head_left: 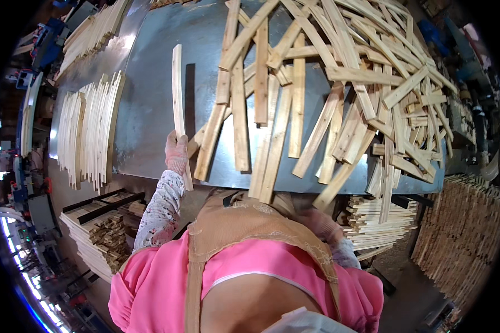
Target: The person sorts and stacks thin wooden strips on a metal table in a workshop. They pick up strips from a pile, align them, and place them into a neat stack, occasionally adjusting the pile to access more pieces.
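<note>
My left hand [176, 154], in a pinkish knit glove, is closed around a narrow pale wooden strip [176, 83]. The strip points away from me, raised above the metal tabletop [150, 94], and throws a dark shadow on it. My right hand [321, 226], gloved the same way, is low beside my brown apron, just off the table's near edge. Its fingers are partly hidden, and I cannot make out anything in them. Closest to it, a loose wooden strip [339, 180] sticks out over the edge.
A jumbled heap of strips [372, 72] covers the table's right side, several overhanging the near edge. Rows of lined-up strips [91, 130] lie at the left. Below the table are stacked strips at left [94, 238] and right [380, 222], with a tall stack [461, 238] farther right.
</note>
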### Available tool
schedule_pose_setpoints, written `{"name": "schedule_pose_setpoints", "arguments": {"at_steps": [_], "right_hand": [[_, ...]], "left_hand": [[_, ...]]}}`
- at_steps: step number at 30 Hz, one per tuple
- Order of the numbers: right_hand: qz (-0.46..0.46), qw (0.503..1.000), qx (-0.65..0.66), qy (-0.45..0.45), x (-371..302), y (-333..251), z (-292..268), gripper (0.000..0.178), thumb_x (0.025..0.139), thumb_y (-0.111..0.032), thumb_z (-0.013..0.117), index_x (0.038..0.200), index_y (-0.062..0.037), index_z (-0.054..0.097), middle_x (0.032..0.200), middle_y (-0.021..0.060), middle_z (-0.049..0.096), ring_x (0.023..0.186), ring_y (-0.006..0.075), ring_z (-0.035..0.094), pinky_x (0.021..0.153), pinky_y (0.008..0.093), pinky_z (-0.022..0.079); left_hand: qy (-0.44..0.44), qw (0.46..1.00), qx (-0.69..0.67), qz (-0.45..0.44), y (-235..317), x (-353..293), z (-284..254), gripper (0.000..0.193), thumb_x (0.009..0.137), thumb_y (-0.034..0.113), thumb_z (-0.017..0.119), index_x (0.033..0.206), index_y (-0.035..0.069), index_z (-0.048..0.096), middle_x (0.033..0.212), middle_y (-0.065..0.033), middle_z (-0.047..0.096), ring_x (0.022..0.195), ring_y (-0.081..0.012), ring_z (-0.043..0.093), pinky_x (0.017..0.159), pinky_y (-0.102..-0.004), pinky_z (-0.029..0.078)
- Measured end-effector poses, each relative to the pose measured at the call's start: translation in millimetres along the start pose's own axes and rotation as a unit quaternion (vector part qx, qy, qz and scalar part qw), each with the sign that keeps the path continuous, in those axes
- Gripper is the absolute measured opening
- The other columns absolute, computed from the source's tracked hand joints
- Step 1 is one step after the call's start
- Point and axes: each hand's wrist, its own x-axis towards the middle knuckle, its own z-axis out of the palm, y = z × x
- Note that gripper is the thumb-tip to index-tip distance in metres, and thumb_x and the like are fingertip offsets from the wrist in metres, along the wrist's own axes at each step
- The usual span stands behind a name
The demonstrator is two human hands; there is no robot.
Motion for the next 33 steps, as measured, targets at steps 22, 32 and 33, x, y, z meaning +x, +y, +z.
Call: {"name": "schedule_pose_setpoints", "arguments": {"at_steps": [22, 32, 33], "right_hand": [[0.35, 0.831, -0.058, 0.429, 391, -187, -78, 0.077, 0.097, -0.036, 0.072, 0.162, -0.0097, 0.04, 0.121, 0.0294, 0.063, 0.112, 0.0483, 0.062, 0.097, 0.0562, 0.051], [0.362, 0.829, 0.151, 0.398, 389, -184, -49, 0.104, 0.088, -0.036, 0.083, 0.172, -0.0175, 0.023, 0.154, 0.0269, 0.055, 0.139, 0.0462, 0.056, 0.116, 0.0473, 0.047], [0.375, 0.83, 0.149, 0.385, 387, -182, -52, 0.104, 0.089, -0.035, 0.083, 0.171, -0.0181, 0.022, 0.153, 0.0284, 0.056, 0.138, 0.047, 0.057, 0.115, 0.0489, 0.049]], "left_hand": [[-0.271, 0.897, 0.268, 0.226, 222, 187, 175, 0.06, 0.09, 0.026, 0.079, 0.142, 0.002, 0.06, 0.136, -0.0201, 0.065, 0.121, -0.0355, 0.069, 0.098, -0.0433, 0.059], [-0.331, 0.94, 0.079, 0.039, 206, 189, 135, 0.074, 0.084, 0.028, 0.083, 0.145, -0.002, 0.054, 0.128, -0.0269, 0.07, 0.117, -0.0392, 0.072, 0.103, -0.0434, 0.057], [-0.311, 0.944, 0.102, 0.033, 208, 179, 141, 0.077, 0.084, 0.029, 0.084, 0.147, -0.001, 0.052, 0.133, -0.0275, 0.068, 0.122, -0.0396, 0.07, 0.106, -0.0434, 0.056]]}}
